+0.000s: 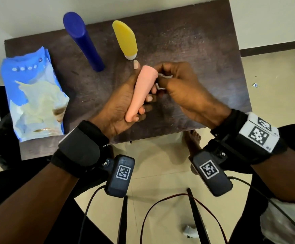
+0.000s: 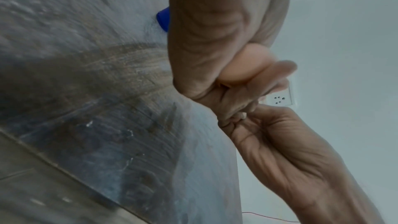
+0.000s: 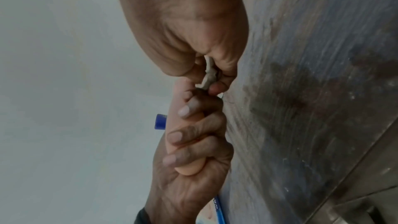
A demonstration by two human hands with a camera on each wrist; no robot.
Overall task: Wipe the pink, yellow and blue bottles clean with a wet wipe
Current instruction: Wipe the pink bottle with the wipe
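While I work from the head view: my left hand is wrapped round the pink bottle, lifted above the table; my right hand pinches the bunched wet wipe against the bottle's upper side.
Doing it well: I judge I should turn the bottle in my left grip so the wipe reaches the band my fingers cover, and spread the wipe flatter.
Waiting bottles: the blue bottle and the yellow bottle stand behind on the table, well apart from my hands; the wipes pack lies at the left.
Left wrist view: only the pink bottle's rounded end shows past my palm; the wipe is hidden, and the picture is blurred.
Right wrist view: my left fingers curl over the bottle, and the wipe peeks from my right hand's pinch.
Hard to tell: whether any dirt remains on the bottle, and how much wipe is folded inside my fingers.
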